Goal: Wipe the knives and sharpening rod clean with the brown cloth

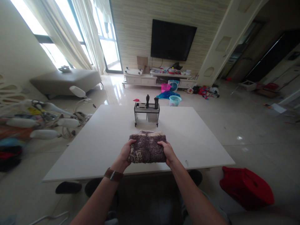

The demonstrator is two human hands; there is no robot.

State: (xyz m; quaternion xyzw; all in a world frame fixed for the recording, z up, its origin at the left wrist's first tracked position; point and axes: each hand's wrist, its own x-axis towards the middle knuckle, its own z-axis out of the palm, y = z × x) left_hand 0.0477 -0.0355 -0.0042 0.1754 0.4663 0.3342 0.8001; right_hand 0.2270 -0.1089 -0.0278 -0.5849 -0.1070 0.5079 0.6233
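Note:
A folded brown towel (148,148) with cream patches is stretched between my two hands, over the near part of the white table (98,140). My left hand (126,153) grips its left end, thumb on top and a brown watch strap on the wrist. At the right end my right hand (168,151) is closed on the towel in the same way. The fingers beneath the cloth are hidden. Just beyond the towel stands a clear knife block (147,112) with a black frame, holding a couple of black-handled tools.
To the right of the table sits a red plastic stool (246,186). A blue-green basket (175,100) and a pink basket (165,87) are on the floor beyond. White lamp arms (63,123) lie left of the table. A low TV cabinet (147,82) lines the far wall.

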